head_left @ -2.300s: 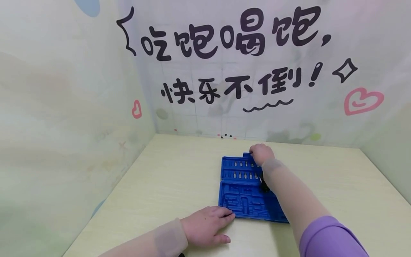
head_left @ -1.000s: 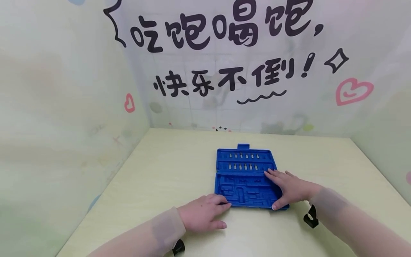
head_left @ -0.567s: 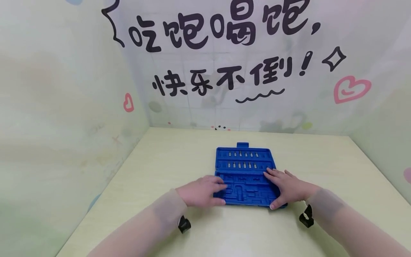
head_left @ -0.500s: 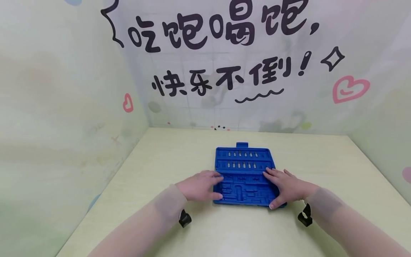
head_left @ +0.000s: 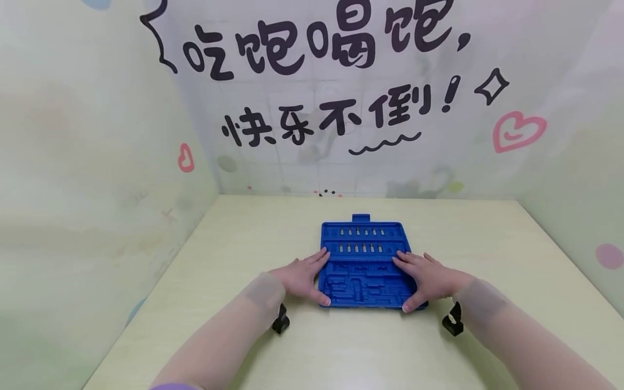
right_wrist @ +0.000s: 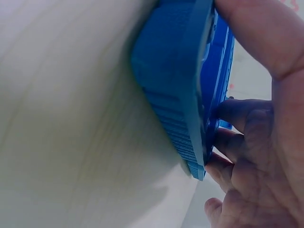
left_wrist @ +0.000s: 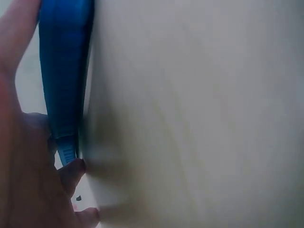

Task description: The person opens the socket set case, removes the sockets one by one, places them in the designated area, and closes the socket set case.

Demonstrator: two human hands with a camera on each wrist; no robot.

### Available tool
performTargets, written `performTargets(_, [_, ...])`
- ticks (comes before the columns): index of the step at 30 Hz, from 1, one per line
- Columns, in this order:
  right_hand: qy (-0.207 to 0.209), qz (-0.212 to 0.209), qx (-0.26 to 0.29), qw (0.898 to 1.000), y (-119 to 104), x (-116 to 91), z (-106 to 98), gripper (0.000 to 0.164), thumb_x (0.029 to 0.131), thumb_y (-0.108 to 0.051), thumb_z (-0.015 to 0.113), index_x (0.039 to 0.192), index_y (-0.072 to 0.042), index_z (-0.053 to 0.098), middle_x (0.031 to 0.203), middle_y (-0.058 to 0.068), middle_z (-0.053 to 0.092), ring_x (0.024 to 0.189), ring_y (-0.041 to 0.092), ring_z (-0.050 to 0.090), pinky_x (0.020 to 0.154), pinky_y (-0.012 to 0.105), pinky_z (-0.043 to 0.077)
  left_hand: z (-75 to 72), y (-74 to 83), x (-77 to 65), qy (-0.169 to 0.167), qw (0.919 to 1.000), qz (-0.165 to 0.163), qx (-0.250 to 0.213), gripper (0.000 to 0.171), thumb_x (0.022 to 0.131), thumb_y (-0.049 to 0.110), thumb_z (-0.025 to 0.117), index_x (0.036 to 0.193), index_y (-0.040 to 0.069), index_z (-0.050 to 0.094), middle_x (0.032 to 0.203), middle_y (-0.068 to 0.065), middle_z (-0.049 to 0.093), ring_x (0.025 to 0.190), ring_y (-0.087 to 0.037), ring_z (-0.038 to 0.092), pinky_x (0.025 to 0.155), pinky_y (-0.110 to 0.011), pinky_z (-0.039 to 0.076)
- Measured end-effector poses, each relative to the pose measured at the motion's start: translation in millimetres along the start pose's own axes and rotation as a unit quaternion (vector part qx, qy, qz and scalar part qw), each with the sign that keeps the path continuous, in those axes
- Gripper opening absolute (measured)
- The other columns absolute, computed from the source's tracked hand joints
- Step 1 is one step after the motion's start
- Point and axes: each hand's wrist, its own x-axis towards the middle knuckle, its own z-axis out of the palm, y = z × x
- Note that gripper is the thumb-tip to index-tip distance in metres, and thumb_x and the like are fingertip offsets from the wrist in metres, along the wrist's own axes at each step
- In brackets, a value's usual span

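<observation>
Open blue plastic case [head_left: 377, 292], silver metal bits [head_left: 356, 247] inside; left hand [head_left: 302, 278] and right hand [head_left: 431, 277] touching, fingers [head_left: 318, 259] spread; pale wood-grained surface [head_left: 363, 346], lettered wall [head_left: 273, 168].

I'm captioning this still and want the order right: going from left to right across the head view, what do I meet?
Small pink heart on the wall → left hand → open blue case → right hand → large pink heart → purple spot.
</observation>
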Motion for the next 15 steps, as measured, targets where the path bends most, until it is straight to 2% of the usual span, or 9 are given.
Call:
performTargets(7, [-0.005,0.006,-0.004,1.0,-3.6,-1.2,-1.9,0.114,0.069,-0.06,0.078,0.148,0.005,0.029,0.154,0.029,0.019,0.14,0.047,0.018,0.11,0.065,0.008,4.0,1.4,-3.0,0.01,0.9999,0.008,-0.003,0.118,0.071,0.07,0.069,0.156,0.02,0.005,0.162,0.003,-0.001,0.147,-0.019,0.005,0.112,-0.061,0.008])
performTargets(15, [-0.001,0.003,-0.018,1.0,-10.3,-7.7,2.6,0.115,0.067,-0.064,0.076,0.147,0.005,0.032,0.153,0.028,0.023,0.139,0.046,0.021,0.109,0.065,0.01,5.8,5.8,-10.1,-0.006,1.0,-0.002,0.003,0.12,0.069,0.07,0.071,0.156,0.024,0.004,0.162,0.004,-0.001,0.147,-0.02,0.005,0.112,-0.062,0.006])
